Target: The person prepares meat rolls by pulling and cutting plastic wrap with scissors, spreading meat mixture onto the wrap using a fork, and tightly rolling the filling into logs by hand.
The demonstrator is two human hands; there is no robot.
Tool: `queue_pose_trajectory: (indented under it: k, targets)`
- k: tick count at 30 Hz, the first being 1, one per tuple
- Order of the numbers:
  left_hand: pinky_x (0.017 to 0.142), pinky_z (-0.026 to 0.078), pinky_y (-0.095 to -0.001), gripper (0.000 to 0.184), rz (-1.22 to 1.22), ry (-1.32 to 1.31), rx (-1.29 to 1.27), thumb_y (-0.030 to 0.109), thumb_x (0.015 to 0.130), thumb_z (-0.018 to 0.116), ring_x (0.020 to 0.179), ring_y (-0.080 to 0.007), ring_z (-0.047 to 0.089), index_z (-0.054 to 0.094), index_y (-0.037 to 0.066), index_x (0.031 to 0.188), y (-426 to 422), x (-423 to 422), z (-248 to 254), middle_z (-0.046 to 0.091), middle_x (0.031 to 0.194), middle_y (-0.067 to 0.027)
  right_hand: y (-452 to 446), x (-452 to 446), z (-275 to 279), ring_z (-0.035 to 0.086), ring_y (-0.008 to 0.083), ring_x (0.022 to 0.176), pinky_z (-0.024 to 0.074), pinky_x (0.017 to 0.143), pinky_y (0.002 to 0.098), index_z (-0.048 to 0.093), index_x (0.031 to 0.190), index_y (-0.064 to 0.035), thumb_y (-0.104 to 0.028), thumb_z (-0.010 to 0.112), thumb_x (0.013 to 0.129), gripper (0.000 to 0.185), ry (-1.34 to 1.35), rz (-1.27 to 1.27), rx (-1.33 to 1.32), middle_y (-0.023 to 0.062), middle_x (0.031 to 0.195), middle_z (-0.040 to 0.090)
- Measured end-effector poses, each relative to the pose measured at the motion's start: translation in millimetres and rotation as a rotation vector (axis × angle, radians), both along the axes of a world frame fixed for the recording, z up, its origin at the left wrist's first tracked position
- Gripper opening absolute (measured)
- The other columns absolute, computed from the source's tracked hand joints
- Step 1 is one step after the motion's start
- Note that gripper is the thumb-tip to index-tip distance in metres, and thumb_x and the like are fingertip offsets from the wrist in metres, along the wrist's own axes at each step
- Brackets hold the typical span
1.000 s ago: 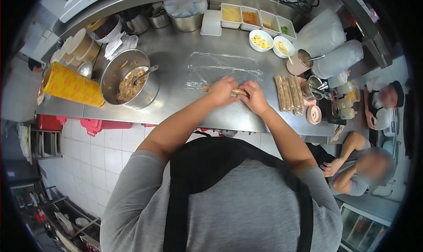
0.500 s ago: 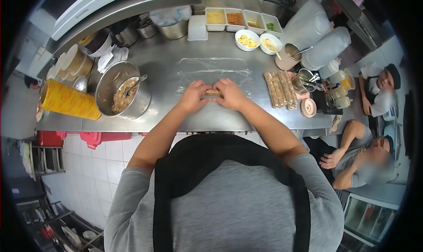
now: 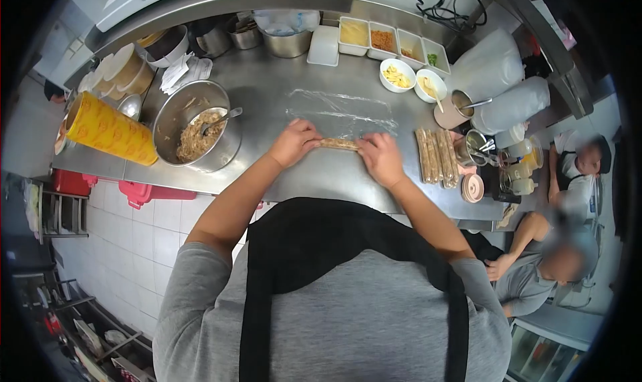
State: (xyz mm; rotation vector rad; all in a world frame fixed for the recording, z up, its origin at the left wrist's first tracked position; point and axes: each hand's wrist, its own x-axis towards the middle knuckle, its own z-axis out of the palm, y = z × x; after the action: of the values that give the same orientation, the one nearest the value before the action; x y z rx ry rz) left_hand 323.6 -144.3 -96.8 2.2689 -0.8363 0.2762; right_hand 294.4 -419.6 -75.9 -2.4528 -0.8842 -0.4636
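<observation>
A thin roll of brownish filling in plastic wrap (image 3: 339, 143) lies across the steel counter before me. At its left end my left hand (image 3: 295, 143) is closed, fingers pinching the wrap. My right hand (image 3: 381, 158) grips the opposite end, also closed. Just beyond the roll, a sheet of clear plastic wrap (image 3: 344, 106) is spread wrinkled over the steel. Several finished-looking wrapped rolls (image 3: 436, 157) lie side by side to the right of my right hand. On my left stands a steel pot (image 3: 231, 138) holding shredded brown filling (image 3: 194, 141) and a spoon (image 3: 224, 116).
A yellow patterned roll (image 3: 114, 131) lies left of the pot. White trays of toppings (image 3: 353, 36) and two white bowls (image 3: 397, 75) line the back. Utensil containers (image 3: 453, 109), bottles and a pink round dish (image 3: 472, 188) stand at right. Two other people (image 3: 545, 268) are at far right.
My hands have moved apart, from bunched together over the roll to its two ends, so more of the roll shows. The camera view has shifted slightly.
</observation>
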Motion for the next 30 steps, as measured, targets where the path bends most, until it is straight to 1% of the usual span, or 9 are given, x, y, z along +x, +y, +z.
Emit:
queue_pose_trajectory:
  k: [1,4,7,11,13,16,22,25,30]
  targets:
    - [0.082,0.048,-0.0365,0.022,0.018,-0.034,0.005,0.017,0.079,0.071,0.094,-0.0263,0.055,0.068,0.012,0.100,0.8,1.4,3.5,0.058,0.096,-0.0043,10.7,-1.8,3.8,0.054,0.0259,0.092,0.0438,0.080,0.0394,0.068,0.106,-0.0134,-0.014,0.067,0.079,0.026,-0.103,-0.034,-0.006,0.0048,0.096,0.059]
    - [0.086,0.047,-0.0376,0.020,0.069,0.033,0.148,0.023,0.080,0.069,0.098,-0.0251,0.053,0.069,0.013,0.097,-2.7,6.5,13.6,0.057,0.094,-0.0032,25.8,6.6,-12.8,0.054,0.0230,0.090,0.0427,0.078,0.0381,0.068,0.108,-0.0149,-0.013,0.067,0.078,0.030,-0.066,-0.029,-0.028,0.0025,0.096,0.060]
    - [0.083,0.046,-0.0370,0.018,-0.016,-0.127,0.107,0.025,0.079,0.070,0.093,-0.0238,0.053,0.071,0.015,0.095,-14.9,2.4,15.3,0.057,0.095,-0.0030,24.6,24.8,-19.3,0.053,0.0228,0.091,0.0418,0.077,0.0376,0.069,0.107,-0.0143,-0.014,0.067,0.078,0.029,-0.023,-0.033,-0.039,0.0016,0.095,0.060]
    - [0.085,0.046,-0.0384,0.019,0.021,-0.140,0.139,0.026,0.078,0.070,0.095,-0.0224,0.053,0.071,0.019,0.095,-20.4,23.6,-1.5,0.057,0.094,-0.0007,33.5,23.7,-3.1,0.052,0.0230,0.091,0.0413,0.077,0.0380,0.070,0.105,-0.0136,-0.014,0.067,0.079,0.026,-0.126,-0.009,-0.041,0.0013,0.094,0.060]
    - [0.085,0.045,-0.0380,0.020,0.040,-0.099,0.183,0.026,0.078,0.070,0.095,-0.0218,0.053,0.070,0.019,0.097,-21.2,26.7,9.1,0.057,0.093,0.0006,31.5,36.4,-14.6,0.052,0.0230,0.092,0.0409,0.078,0.0385,0.070,0.106,-0.0133,-0.016,0.067,0.080,0.026,-0.088,-0.003,-0.039,0.0016,0.095,0.060]
    - [0.085,0.044,-0.0379,0.019,-0.021,-0.196,0.165,0.026,0.077,0.071,0.096,-0.0212,0.052,0.070,0.019,0.095,-24.0,30.1,8.1,0.057,0.092,0.0011,32.2,48.5,-13.2,0.052,0.0227,0.094,0.0401,0.079,0.0383,0.069,0.105,-0.0132,-0.018,0.068,0.080,0.026,-0.072,-0.037,-0.079,0.0015,0.097,0.060]
    - [0.091,0.040,-0.0414,0.015,0.141,-0.050,0.061,0.025,0.076,0.070,0.103,-0.0208,0.050,0.070,0.019,0.089,-30.2,41.1,11.1,0.054,0.099,-0.0007,28.8,61.0,-14.8,0.053,0.0223,0.095,0.0389,0.081,0.0377,0.069,0.104,-0.0134,-0.018,0.067,0.081,0.024,-0.087,-0.049,-0.084,0.0003,0.101,0.062]
    - [0.093,0.037,-0.0436,0.016,0.130,-0.193,0.068,0.025,0.075,0.072,0.105,-0.0210,0.049,0.070,0.019,0.089,-29.4,45.1,4.3,0.054,0.100,-0.0016,27.7,75.7,-15.1,0.053,0.0221,0.095,0.0383,0.082,0.0380,0.069,0.102,-0.0140,-0.019,0.067,0.081,0.022,-0.126,-0.055,-0.077,-0.0004,0.099,0.062]
    - [0.093,0.034,-0.0431,0.013,0.257,-0.151,0.040,0.024,0.074,0.072,0.107,-0.0206,0.048,0.070,0.018,0.086,-38.9,65.2,2.5,0.054,0.101,-0.0010,30.8,77.9,-10.2,0.053,0.0222,0.097,0.0367,0.084,0.0377,0.069,0.099,-0.0145,-0.019,0.068,0.081,0.018,-0.127,-0.090,-0.084,-0.0009,0.100,0.063]
